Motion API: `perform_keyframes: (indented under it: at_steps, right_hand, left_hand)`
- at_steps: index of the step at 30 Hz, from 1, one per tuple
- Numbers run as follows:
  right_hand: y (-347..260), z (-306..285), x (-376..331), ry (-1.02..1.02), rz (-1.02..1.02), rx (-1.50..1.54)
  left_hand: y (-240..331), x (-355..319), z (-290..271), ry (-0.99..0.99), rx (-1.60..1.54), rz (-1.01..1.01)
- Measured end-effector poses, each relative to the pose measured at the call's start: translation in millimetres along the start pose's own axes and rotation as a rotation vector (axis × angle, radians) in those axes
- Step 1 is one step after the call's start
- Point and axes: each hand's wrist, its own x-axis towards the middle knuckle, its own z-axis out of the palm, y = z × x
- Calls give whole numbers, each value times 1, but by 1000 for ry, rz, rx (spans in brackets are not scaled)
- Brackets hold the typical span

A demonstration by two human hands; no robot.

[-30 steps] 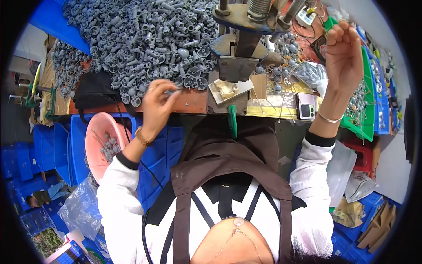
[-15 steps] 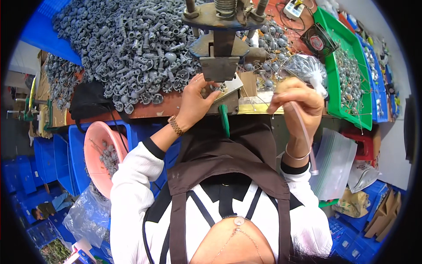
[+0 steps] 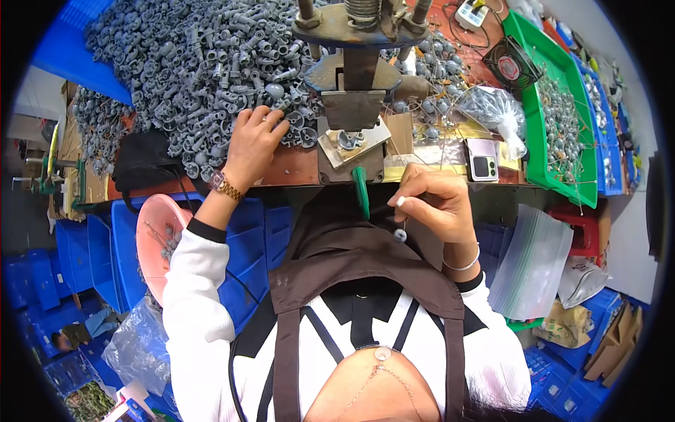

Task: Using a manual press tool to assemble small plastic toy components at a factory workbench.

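My left hand [image 3: 254,146] rests at the near edge of a big heap of grey plastic fittings [image 3: 204,77], its fingers somewhat apart and no part visible in them. Between the thumb and fingers of my right hand [image 3: 439,205] is a thin wire with a grey ball [image 3: 399,235] at its lower end, held in front of the dark apron. Under the head of a bench press [image 3: 353,109], a grey cup-shaped fitting [image 3: 349,141] sits on a pale metal block [image 3: 373,144]. A green handle [image 3: 361,191] sticks out below the block.
Grey balls on wires [image 3: 432,63] lie behind the press to the right. A green tray [image 3: 538,158] holds more of them, beside a small fan [image 3: 508,63] and a phone [image 3: 482,163]. At lower left, a pink basin [image 3: 151,246] stands among blue crates [image 3: 246,243].
My left hand has left the press block and moved left to the heap. My right hand has come down and inward; the grey ball now hangs below it. The phone has come into view.
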Motion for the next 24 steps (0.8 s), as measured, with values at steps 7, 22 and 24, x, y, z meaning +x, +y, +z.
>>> perform_keyframes:
  at_steps: [7, 22, 24]
  right_hand:
    - [12, 18, -1, 134, 325, 231]
    - [51, 50, 25, 385, 69, -451]
    - [49, 50, 25, 359, 55, -451]
  left_hand:
    - [1, 2, -2, 212, -256, -23]
    - [82, 9, -17, 258, -1986, -810]
    - [81, 8, -19, 253, -1971, -799]
